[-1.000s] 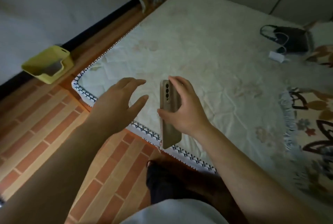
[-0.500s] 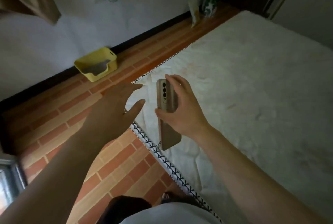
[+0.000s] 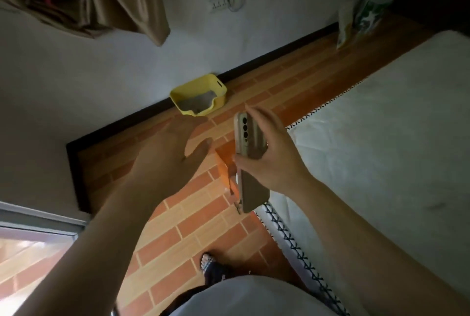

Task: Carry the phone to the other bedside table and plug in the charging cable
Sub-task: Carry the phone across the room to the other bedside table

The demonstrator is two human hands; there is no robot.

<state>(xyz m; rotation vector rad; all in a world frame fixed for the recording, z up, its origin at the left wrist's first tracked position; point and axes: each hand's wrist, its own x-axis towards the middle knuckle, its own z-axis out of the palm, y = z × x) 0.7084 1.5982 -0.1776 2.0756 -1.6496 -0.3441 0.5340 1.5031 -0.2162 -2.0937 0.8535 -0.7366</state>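
The carry looks mid-way: the right hand (image 3: pixel 269 163) has its grip closed round the phone (image 3: pixel 250 163), held upright over the floor beside the bed (image 3: pixel 381 150), the left hand (image 3: pixel 167 160) spread empty alongside, with no bedside surface or charging cable in view.

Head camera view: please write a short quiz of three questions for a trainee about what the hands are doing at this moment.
1. True or false: the left hand holds the phone.
2. Which side of the phone faces the camera? A) the screen B) the back with the lenses
3. What stands on the floor against the wall, beyond the hands?

Key:
1. False; the right hand holds it, and the left hand is open and empty.
2. B
3. A yellow bin.
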